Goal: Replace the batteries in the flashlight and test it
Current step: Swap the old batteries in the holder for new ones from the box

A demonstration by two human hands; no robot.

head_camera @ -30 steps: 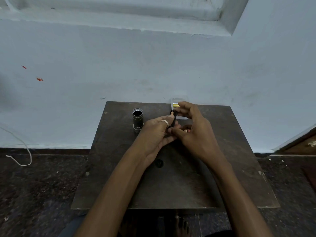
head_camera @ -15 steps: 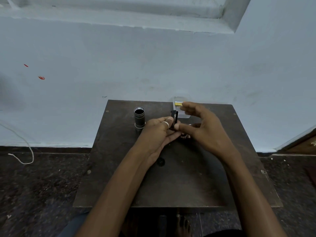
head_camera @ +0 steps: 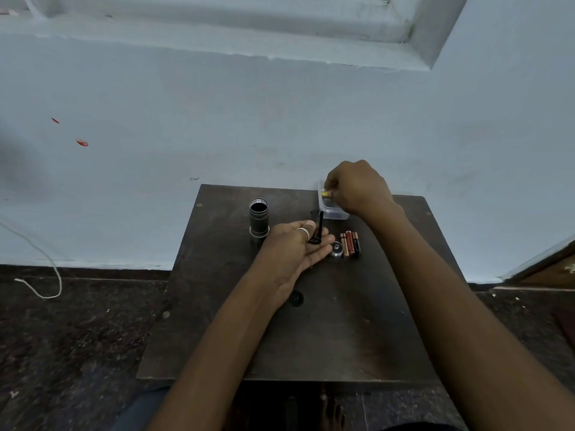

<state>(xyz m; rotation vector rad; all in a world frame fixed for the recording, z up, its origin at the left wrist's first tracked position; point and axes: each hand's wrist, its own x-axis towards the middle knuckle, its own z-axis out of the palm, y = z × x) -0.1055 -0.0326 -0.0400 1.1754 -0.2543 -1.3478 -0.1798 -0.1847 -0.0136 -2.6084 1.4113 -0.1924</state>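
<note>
at the box (head_camera: pixel 339 215): right hand (head_camera: pixel 357 189) pinches yellow battery (head_camera: pixel 325 193).
left hand (head_camera: pixel 291 248): thumb pins holder (head_camera: pixel 318 227).
risk: mix-up with 3 old batteries (head_camera: pixel 350 243) nearby.

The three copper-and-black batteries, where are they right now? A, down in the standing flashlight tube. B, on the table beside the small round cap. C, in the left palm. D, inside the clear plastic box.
B: the three batteries lie side by side on the table, right beside the round cap, outside the clear box.
</note>
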